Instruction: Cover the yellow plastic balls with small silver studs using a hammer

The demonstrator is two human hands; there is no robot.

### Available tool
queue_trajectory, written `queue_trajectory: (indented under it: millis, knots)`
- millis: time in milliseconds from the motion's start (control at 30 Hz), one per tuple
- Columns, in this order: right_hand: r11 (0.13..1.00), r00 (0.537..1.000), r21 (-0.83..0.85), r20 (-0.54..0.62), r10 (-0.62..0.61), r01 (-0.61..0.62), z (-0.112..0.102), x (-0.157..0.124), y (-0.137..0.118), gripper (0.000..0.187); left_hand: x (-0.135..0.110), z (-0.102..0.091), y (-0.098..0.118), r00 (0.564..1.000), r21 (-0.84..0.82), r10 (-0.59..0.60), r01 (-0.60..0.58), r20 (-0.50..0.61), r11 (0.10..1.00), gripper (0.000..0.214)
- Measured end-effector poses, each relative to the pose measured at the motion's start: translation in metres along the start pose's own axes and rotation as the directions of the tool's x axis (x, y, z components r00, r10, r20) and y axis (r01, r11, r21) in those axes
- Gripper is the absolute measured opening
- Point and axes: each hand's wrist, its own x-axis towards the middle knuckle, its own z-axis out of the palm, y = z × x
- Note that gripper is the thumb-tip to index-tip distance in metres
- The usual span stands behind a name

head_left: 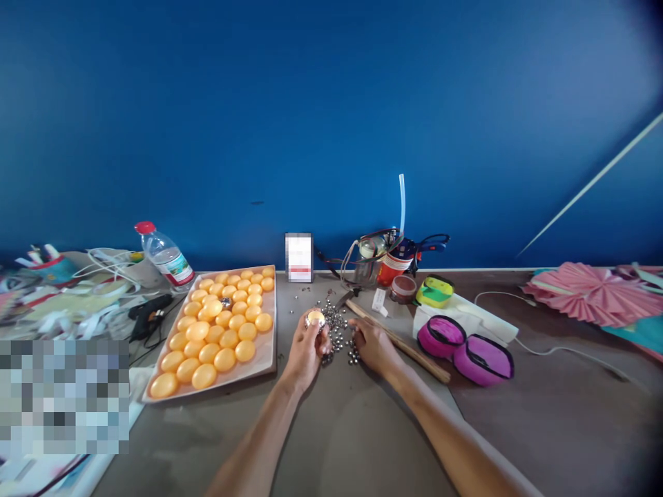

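My left hand (305, 348) is closed round an orange table tennis ball (315, 316), with shiny silver bits at its lower edge. To the right of it lies a loose pile of small silver balls (338, 323) on the grey table. My right hand (373, 345) is at the right side of this pile, fingers curled together near the silver balls; whether something tiny is between the fingertips is hidden. A hammer (407, 342) lies behind and under my right hand, its wooden handle slanting toward me. More orange balls (209, 353) fill a shallow box (266, 359) on the left.
A phone-like upright thing (299, 257) leans at the blue wall. Jars, a red tub (394, 268) and cables stand right of it. Purple bands (483, 360) and a yellow-green band (435, 291) lie on the right. A water bottle (168, 259) and a black glue gun (148, 314) are left.
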Motion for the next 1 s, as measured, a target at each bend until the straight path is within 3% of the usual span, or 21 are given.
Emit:
queue_trajectory:
  millis: [333,667,867,933,1000]
  knots:
    - [0.990,0.997,-0.136,0.078,-0.019,0.030,0.005,0.003,0.001,0.033,0.001,0.001,0.003,1.000,0.007,-0.002,0.002,-0.029,1.000,0.024]
    - [0.994,0.999,-0.109,0.040,0.029,-0.024,0.004,0.006,-0.002,0.017,0.001,0.001,0.003,0.999,0.015,-0.011,0.012,-0.052,1.000,0.026]
    - [0.991,0.984,0.133,-0.174,0.034,-0.011,-0.001,0.006,-0.002,0.011,0.002,-0.001,0.000,0.999,0.007,-0.017,0.017,-0.031,1.000,0.024]
    - [0.960,0.978,0.274,-0.179,0.106,-0.054,-0.004,0.005,-0.006,0.012,0.002,-0.002,0.000,0.999,-0.003,0.000,-0.001,-0.033,1.000,0.026]
    - [0.897,0.978,0.427,-0.108,0.181,-0.119,-0.007,0.004,-0.013,0.012,0.003,-0.003,0.001,0.999,-0.023,0.015,-0.016,-0.044,1.000,0.028]
